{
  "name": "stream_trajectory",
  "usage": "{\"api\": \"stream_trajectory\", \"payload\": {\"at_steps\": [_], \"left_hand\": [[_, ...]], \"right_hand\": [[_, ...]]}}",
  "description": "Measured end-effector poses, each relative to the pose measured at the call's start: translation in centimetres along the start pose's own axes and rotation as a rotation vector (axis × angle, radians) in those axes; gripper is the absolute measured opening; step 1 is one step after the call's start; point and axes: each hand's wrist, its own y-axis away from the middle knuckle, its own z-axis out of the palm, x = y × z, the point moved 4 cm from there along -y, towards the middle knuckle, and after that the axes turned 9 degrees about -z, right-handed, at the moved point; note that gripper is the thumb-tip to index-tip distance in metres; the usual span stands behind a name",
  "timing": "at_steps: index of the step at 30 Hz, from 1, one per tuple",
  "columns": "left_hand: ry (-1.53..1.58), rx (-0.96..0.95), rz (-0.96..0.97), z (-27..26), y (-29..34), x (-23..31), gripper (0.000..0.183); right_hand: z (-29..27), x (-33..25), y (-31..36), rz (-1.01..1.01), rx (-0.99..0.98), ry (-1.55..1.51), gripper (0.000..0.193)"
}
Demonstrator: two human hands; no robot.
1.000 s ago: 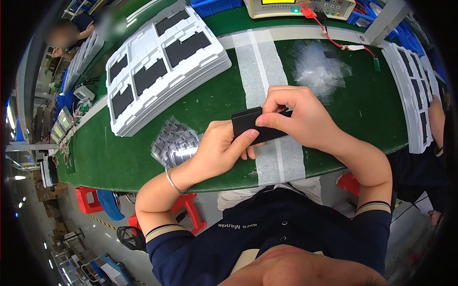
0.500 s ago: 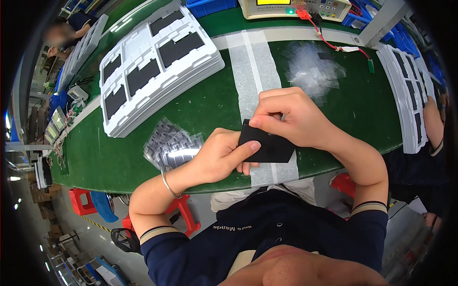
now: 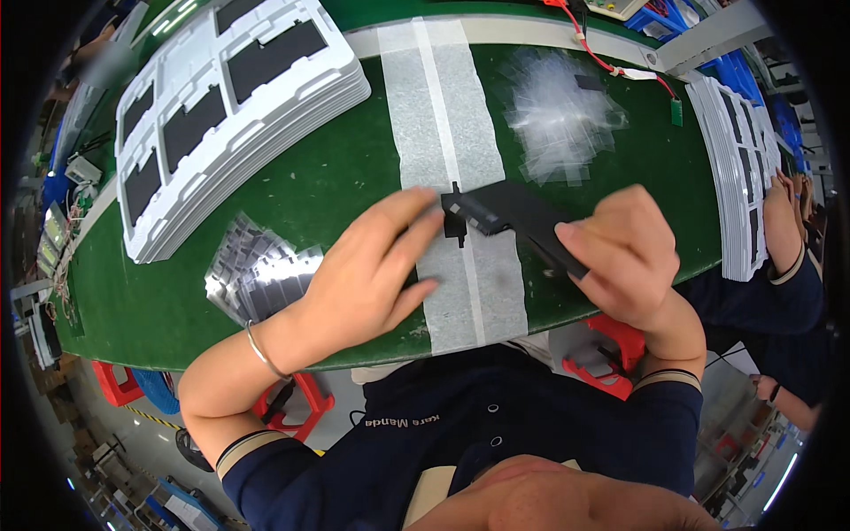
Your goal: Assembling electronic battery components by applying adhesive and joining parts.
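My right hand [image 3: 624, 257] grips a flat black panel [image 3: 531, 221] by its near right end, holding it tilted over the pale strip [image 3: 443, 133]. At the panel's far left end is a shiny dark section, smeared by motion. A small black piece with thin tabs [image 3: 453, 217] is beside that end, above the strip; whether it is attached to the panel I cannot tell. My left hand [image 3: 359, 265] has its fingers stretched and thumb apart, its fingertips close to the small piece. Clear film pieces with dark patches [image 3: 261, 274] lie beside my left wrist.
Stacked white trays [image 3: 239, 115] with black panels stand at the left, and another tray stack [image 3: 730, 177] at the right. Clear films [image 3: 567, 119] lie beyond my right hand. A red cable [image 3: 602, 57] runs along the back. A co-worker's arm [image 3: 781, 221] is at far right.
My left hand has let go of the black panel and moved left. My right hand has moved right and nearer with the panel, which is now tilted. The view has shifted.
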Motion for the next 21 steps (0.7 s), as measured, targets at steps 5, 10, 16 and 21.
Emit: {"api": "stream_trajectory", "payload": {"at_steps": [5, 10, 16, 21], "left_hand": [[-0.06, -0.204, 0.032, 1.0, -0.3, -0.1, 0.058], [-0.049, -0.233, 0.001, 1.0, -0.3, -0.2, 0.055], [-0.037, -0.278, 0.026, 1.1, -0.5, -0.8, 0.051], [-0.091, -0.286, 0.064, 1.3, -0.7, -1.1, 0.043]], "right_hand": [[2.0, -0.2, 1.7, -0.111, -0.242, 0.177, 0.02], [2.5, 0.6, 2.5, 0.078, -0.584, -0.121, 0.045], [4.1, 3.4, 1.5, 0.274, -0.717, -0.273, 0.079], [4.6, 4.1, 2.3, 0.335, -0.654, -0.345, 0.076]]}}
